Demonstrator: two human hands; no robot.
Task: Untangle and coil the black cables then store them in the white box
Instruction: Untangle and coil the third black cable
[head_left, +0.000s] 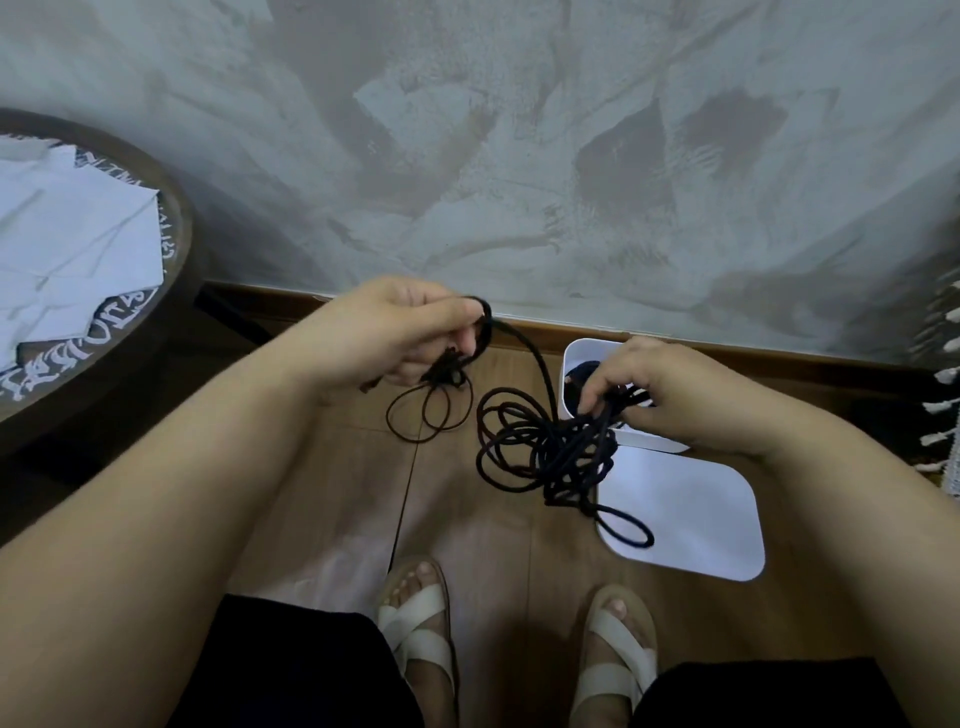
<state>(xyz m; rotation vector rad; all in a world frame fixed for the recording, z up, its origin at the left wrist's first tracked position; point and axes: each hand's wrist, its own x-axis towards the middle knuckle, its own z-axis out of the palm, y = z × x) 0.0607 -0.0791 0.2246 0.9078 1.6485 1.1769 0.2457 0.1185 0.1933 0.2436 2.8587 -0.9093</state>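
My left hand (405, 327) was up in front of the baseboard (291, 299), fingers curled round a loop of black cable (524, 348). Under the same hand I gripped a small knot of thinner cord (431, 410), and its loose loops hung down from my palm above the floor (332, 467).

From my left fingers the cable ran out to the right, curved down and joined the tangle (545, 447). That tangle hung between my hands, a messy bunch of overlapping loops. My right hand (670, 395) grasped it at the top, fingers and thumb pinched round several strands.

The right hand sat over the white box (574, 364), which stood open on the floor close to the wall (519, 156). Something dark lay inside the box, but my hand hid most of it, so I could not tell what it was. The lid (691, 519) lay flat on the floor just on the near side of the box. The lowest loop of the tangle showed against the lid's near left corner; whether it touched the lid I could not tell.

To my left stood a round dark table (176, 223) with white papers (67, 234) on it. Below, my feet in pale sandals (415, 623) were on the floor, well apart from the box.
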